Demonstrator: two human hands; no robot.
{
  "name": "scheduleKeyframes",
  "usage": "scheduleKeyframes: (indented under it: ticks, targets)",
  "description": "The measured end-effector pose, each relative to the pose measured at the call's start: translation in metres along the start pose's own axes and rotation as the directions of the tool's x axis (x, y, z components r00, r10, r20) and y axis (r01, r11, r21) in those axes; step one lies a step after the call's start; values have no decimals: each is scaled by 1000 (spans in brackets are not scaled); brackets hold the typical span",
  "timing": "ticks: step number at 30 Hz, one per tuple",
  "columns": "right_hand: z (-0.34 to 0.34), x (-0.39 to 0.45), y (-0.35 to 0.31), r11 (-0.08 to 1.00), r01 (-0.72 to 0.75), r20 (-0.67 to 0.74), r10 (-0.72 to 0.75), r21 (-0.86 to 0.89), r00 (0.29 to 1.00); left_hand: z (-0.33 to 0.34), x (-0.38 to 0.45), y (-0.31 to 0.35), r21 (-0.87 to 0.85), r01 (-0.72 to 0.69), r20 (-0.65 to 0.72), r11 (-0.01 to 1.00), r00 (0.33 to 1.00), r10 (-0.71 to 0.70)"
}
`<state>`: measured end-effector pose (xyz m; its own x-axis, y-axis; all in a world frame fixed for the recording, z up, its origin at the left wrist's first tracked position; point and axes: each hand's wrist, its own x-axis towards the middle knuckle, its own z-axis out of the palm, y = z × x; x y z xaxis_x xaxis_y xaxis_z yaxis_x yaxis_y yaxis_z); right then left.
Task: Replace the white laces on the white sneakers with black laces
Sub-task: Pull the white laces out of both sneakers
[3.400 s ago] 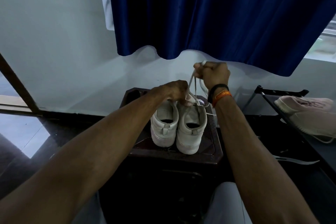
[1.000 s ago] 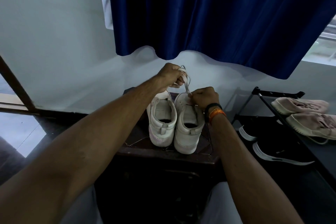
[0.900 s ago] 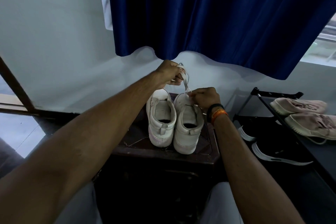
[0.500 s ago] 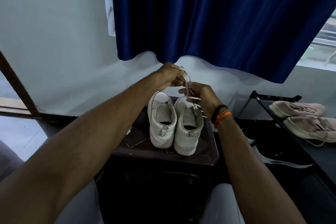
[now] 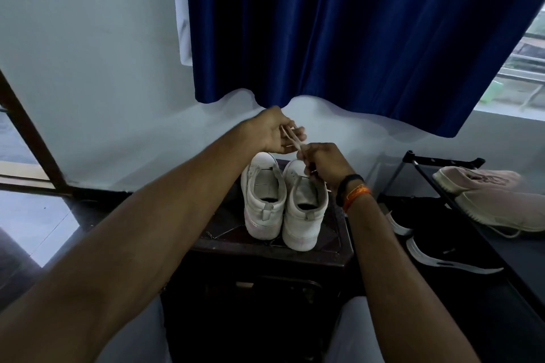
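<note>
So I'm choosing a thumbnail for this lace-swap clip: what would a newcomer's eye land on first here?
First the two hands meeting mid-frame: the left hand and right hand both hold a white lace just above the white sneakers, which stand side by side, heels toward the camera, on a dark stool. Next comes the deep blue curtain filling the top of the view, then the pink shoes on the rack at right.
</note>
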<state>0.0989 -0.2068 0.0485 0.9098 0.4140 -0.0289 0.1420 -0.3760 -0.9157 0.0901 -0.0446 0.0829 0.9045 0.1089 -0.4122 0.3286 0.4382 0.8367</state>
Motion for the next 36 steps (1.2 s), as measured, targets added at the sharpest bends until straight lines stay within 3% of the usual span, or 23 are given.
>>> scheduleKeyframes:
  ticks: [4, 7, 10, 12, 16, 19, 21, 27, 30, 33, 36]
  targets:
    - [-3, -15, 10, 999, -44, -7, 44, 14, 999, -14, 1, 11, -246, -59, -138, 968, 990, 25]
    - [-8, -29, 19, 947, -101, -17, 112, 303, 994, -42, 2, 15, -292, -116, -266, 949, 963, 36]
    - [-11, -38, 17, 663, -97, 35, 107, 742, 994, -71, 4, 7, -283, -101, -342, 954, 940, -2]
    - [-12, -42, 14, 423, -32, 21, 31, 906, 999, -88, 6, -2, -278, -83, -376, 957, 926, -30]
    - [0, -51, 2, 165, 6, 3, -53, 986, 999, -111, 8, -18, -248, -66, -415, 967, 909, -45]
    - [11, -53, 2, -138, -23, 17, -43, 990, 999, -118, 7, -24, -260, -93, -409, 961, 912, -22]
    - [11, -51, 9, -200, -21, 21, -2, 980, 1000, -127, 7, -24, -276, -119, -417, 954, 909, -7]
    - [-6, -47, 37, 83, 71, -88, 215, 994, 973, -167, -3, -15, -246, -188, -529, 951, 848, 31]
    - [-10, -41, 38, 290, 55, -141, 285, 955, 948, -172, -8, -12, -105, -191, -562, 976, 821, 100]
    - [1, -34, 31, 481, -6, -136, 261, 877, 956, -149, -17, -9, 181, -194, -409, 964, 877, 253]
    - [18, -33, 16, 669, -30, -125, 183, 743, 975, -116, -24, -11, 260, -246, -140, 934, 947, 289]
